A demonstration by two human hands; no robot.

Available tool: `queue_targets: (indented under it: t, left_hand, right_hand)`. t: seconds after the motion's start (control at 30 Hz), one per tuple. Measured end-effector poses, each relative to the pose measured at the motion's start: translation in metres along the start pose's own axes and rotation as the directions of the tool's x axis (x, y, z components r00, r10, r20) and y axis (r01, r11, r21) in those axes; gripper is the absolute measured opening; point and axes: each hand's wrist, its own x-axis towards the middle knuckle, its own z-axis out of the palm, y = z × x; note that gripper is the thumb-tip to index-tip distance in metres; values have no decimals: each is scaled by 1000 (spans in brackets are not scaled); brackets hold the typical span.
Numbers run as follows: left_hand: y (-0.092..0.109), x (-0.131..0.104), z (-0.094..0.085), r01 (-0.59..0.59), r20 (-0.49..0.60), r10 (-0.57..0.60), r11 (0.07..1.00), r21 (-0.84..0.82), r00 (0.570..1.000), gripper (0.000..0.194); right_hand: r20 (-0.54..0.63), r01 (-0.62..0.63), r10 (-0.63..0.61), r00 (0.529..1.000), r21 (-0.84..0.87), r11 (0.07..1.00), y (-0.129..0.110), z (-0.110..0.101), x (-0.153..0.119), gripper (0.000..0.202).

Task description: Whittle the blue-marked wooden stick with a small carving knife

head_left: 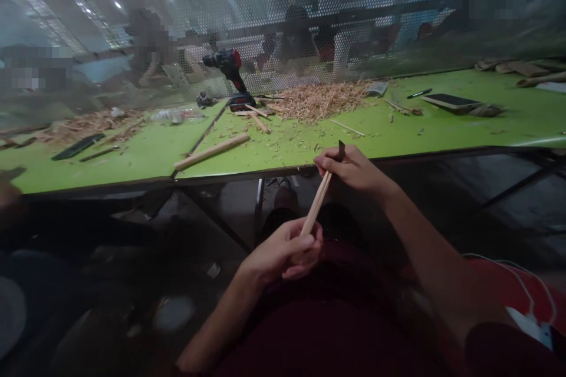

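Slim pale wooden sticks (pixel 317 203) slant between my two hands, in front of the green table's edge. My left hand (pixel 292 250) is closed around their lower end. At the upper end my right hand (pixel 347 166) is closed on a dark flat blade (pixel 341 150), which points up out of the fist, and its fingers touch the sticks. How much of the blade lies inside the fingers is hidden.
On the green table (pixel 283 156) are a wooden rod (pixel 212 152), a cordless drill (pixel 232 73), a heap of shavings (pixel 318 100), a phone-like dark slab (pixel 451 100) and a pen (pixel 419 93). A person's hand (pixel 9 197) shows blurred at far left.
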Motion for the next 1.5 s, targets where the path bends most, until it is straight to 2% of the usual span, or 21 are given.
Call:
queue_targets:
  t: [0.03, 0.07, 0.1, 0.13, 0.17, 0.23, 0.3, 0.33, 0.37, 0.47, 0.57, 0.63, 0.8, 0.9, 1.0, 1.13, 1.3, 1.37, 1.5]
  left_hand:
    - [-1, 3, 1, -16, -85, 26, 992, 124, 996, 36]
    - [-2, 6, 2, -38, -203, 100, 956, 290, 974, 34]
    - [-3, 8, 2, -44, -316, 220, 875, 482, 923, 34]
    - [-3, 10, 2, -27, -380, 374, 741, 671, 846, 34]
    - [-3, 10, 2, 8, -379, 532, 572, 820, 757, 34]
    - [-3, 9, 2, 74, -234, 765, 239, 968, 600, 32]
    - [-3, 6, 3, 94, -48, 861, 0, 996, 507, 31]
    - [-1, 4, 3, 92, 24, 878, -77, 993, 477, 30]
    - [1, 3, 4, 86, 74, 887, -127, 988, 456, 30]
    - [12, 0, 6, 17, 179, 899, -203, 979, 399, 30]
    - [26, -1, 8, -78, 337, 886, -330, 941, 319, 29]
    - [34, -2, 10, -80, 401, 873, -395, 915, 279, 32]
    - [43, -8, 16, -47, 449, 861, -452, 891, 239, 30]
    - [45, -15, 18, -106, 554, 793, -547, 831, 253, 25]
    - [46, -22, 23, -136, 599, 754, -586, 799, 268, 24]
    - [46, -25, 28, -113, 569, 768, -563, 819, 293, 21]
    - [44, -18, 23, -227, 608, 733, -564, 794, 307, 18]
    - [41, -14, 19, -265, 574, 758, -511, 818, 309, 17]
    - [35, -8, 11, -332, 500, 786, -393, 858, 363, 16]
  right_hand:
    - [-30, 6, -7, 1000, -15, 1000, 0, 1, 1, 35]
    - [-69, 2, -3, 998, -23, 1000, 1, 2, 2, 34]
    - [-116, -14, 11, 993, -19, 1000, 2, 4, 2, 33]
    - [-165, -35, 34, 986, -2, 999, 4, 5, 2, 32]
    - [-214, -55, 60, 975, 26, 998, 5, 7, 0, 32]
    - [-298, -89, 112, 948, 91, 992, 7, 9, -2, 32]
    - [-358, -88, 130, 925, 132, 987, 9, 12, -5, 33]
    - [-384, -75, 124, 915, 140, 987, 10, 13, -6, 33]
    - [-407, -58, 112, 907, 143, 988, 11, 14, -6, 32]
    - [-462, -26, 100, 881, 164, 986, 16, 17, -6, 32]
    - [-461, -61, 175, 870, 252, 966, 25, 21, -6, 30]
    - [-447, -108, 241, 861, 303, 947, 31, 24, -6, 29]
    - [-459, -216, 394, 797, 392, 894, 48, 30, -5, 29]
    - [-464, -254, 448, 764, 421, 870, 54, 31, -5, 30]
    - [-480, -259, 455, 750, 420, 870, 55, 30, -3, 31]
    - [-480, -270, 451, 752, 401, 876, 54, 30, -2, 33]
    - [-483, -267, 452, 750, 403, 875, 52, 30, -2, 29]
    - [-481, -263, 453, 751, 411, 873, 52, 30, -2, 28]
    - [-458, -240, 429, 779, 413, 878, 55, 29, -1, 30]
